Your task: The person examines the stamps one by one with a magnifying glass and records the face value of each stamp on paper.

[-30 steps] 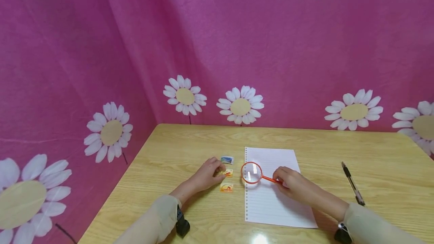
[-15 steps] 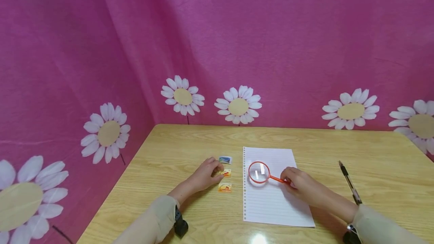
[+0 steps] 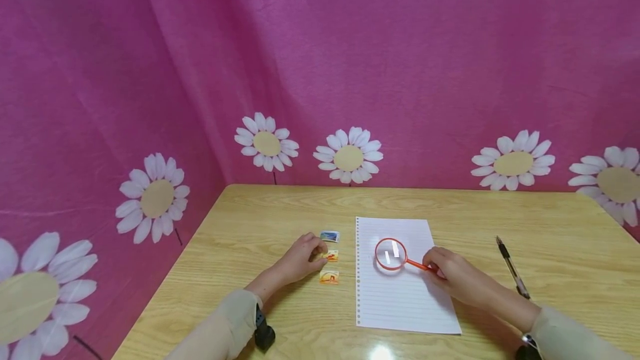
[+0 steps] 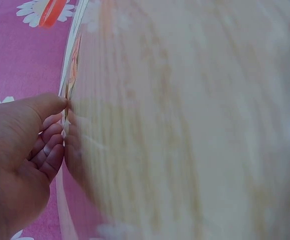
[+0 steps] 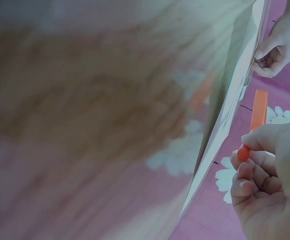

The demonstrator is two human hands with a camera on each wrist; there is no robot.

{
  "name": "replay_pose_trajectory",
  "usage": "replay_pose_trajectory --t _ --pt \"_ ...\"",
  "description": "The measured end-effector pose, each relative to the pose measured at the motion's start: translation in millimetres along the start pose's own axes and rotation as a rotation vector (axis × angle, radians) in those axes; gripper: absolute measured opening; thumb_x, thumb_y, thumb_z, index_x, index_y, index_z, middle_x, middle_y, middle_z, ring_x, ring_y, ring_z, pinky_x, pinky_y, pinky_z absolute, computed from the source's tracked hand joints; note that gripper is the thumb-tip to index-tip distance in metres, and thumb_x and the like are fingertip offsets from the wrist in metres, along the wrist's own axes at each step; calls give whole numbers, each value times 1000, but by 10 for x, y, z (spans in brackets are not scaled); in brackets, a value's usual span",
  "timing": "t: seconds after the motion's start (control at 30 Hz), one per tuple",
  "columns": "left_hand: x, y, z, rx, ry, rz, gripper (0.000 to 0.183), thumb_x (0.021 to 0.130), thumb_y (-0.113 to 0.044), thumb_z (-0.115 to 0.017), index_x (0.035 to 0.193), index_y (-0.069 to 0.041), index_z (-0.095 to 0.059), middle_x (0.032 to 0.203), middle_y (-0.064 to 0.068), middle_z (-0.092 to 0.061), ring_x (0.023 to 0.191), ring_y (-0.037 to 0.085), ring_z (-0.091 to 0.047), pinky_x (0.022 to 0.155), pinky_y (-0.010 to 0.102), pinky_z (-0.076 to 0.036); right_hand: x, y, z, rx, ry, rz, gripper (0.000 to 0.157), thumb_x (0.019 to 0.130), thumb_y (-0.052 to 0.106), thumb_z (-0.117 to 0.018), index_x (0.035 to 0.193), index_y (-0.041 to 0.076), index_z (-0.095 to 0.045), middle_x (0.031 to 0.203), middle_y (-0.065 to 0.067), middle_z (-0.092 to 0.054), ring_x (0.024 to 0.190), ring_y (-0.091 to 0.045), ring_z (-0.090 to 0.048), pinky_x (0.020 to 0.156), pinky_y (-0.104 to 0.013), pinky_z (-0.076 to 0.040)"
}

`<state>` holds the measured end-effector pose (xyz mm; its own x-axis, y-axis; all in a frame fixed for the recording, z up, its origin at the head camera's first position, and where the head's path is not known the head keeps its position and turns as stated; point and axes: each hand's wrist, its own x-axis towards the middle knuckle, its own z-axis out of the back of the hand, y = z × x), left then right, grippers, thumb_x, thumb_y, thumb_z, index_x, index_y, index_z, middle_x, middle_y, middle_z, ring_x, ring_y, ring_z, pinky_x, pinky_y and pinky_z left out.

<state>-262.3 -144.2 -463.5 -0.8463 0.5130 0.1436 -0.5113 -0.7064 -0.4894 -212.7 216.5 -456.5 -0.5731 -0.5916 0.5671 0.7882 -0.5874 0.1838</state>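
In the head view, three small picture stamps lie in a column: a blue stamp (image 3: 329,236) at the back, a yellow-orange middle stamp (image 3: 332,256), and an orange front stamp (image 3: 329,277). My left hand (image 3: 299,260) rests on the table with curled fingers and thumb at the left end of the middle stamp, partly hiding it. My right hand (image 3: 460,274) pinches the handle of a red-rimmed magnifying glass (image 3: 391,238) between thumb and fingers. The lens is over a lined sheet of paper (image 3: 395,307). In the right wrist view the orange handle (image 5: 258,111) sticks out past the thumb.
A black-capped clear pen (image 3: 512,268) lies right of the paper, beyond the right forearm. The wooden table (image 3: 280,204) meets a pink curtain (image 3: 400,71) with daisies at the back and left. Both wrists wear dark camera straps.
My right hand has carried the magnifying glass to the right, from the paper's left edge to over its lines. My left hand has stayed at the middle stamp.
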Motion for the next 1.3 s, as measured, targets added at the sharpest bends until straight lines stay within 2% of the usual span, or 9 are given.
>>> replay_pose_trajectory --t 0.4,0.67,0.77,0.9,1.0,1.1,1.13,1.23,1.3 --pt "-19 9 -4 1 -4 -2 12 92 -16 -69 99 -9 -61 96 1 -53 89 12 -45 79 27 -43 -134 -104 62 -29 -14 19 37 62 -15 -81 85 6 -60 79 5 -57 70 0 -48 59 -9 -39" --pt "-20 -8 2 6 7 17 14 92 -18 -69 100 -10 -61 96 0 -51 89 11 -44 79 25 -42 -239 -143 131 -38 -23 -14 38 61 -13 -81 85 7 -59 79 6 -57 71 3 -47 57 -10 -39" --pt "-17 -5 -1 8 6 18 13 92 -18 -68 100 -10 -61 96 -1 -52 89 11 -44 79 26 -42 -272 -164 150 -40 -36 1 36 65 -11 -81 85 8 -59 78 7 -57 71 5 -47 58 -8 -39" --pt "-17 -4 -5 1 9 24 13 92 -18 -68 100 -10 -62 96 -1 -52 90 11 -44 79 26 -42 -318 -206 169 -36 -55 30 19 81 2 -77 86 7 -59 79 6 -57 71 4 -48 59 -6 -38" --pt "-18 0 -3 4 6 12 12 92 -17 -68 100 -10 -62 96 0 -52 90 12 -44 79 26 -42 -353 -232 188 -45 -58 24 17 83 5 -76 85 7 -59 79 6 -57 71 4 -48 59 -7 -39" --pt "-18 7 2 5 -2 -10 12 92 -15 -68 100 -9 -62 96 2 -53 90 13 -45 79 27 -43 -387 -249 206 -62 -46 5 22 77 0 -79 85 8 -60 79 6 -58 70 4 -47 58 -8 -38" --pt "-16 11 1 6 -6 -18 12 92 -15 -68 99 -8 -61 96 2 -53 90 13 -45 79 27 -43 -399 -255 213 -68 -43 1 21 79 2 -79 85 8 -60 79 6 -58 70 5 -47 57 -8 -38" --pt "-14 16 -2 0 -10 -26 11 92 -14 -68 100 -8 -61 96 2 -53 90 13 -46 79 28 -43 -432 -277 232 -78 -52 4 14 92 18 -67 85 9 -60 79 7 -57 71 5 -46 58 -7 -36" --pt "-14 17 -4 -3 -10 -22 11 92 -14 -68 100 -8 -62 96 2 -53 90 13 -45 79 28 -43 -457 -291 251 -74 -65 9 26 97 31 -54 84 9 -59 79 7 -56 71 5 -45 57 -7 -35"
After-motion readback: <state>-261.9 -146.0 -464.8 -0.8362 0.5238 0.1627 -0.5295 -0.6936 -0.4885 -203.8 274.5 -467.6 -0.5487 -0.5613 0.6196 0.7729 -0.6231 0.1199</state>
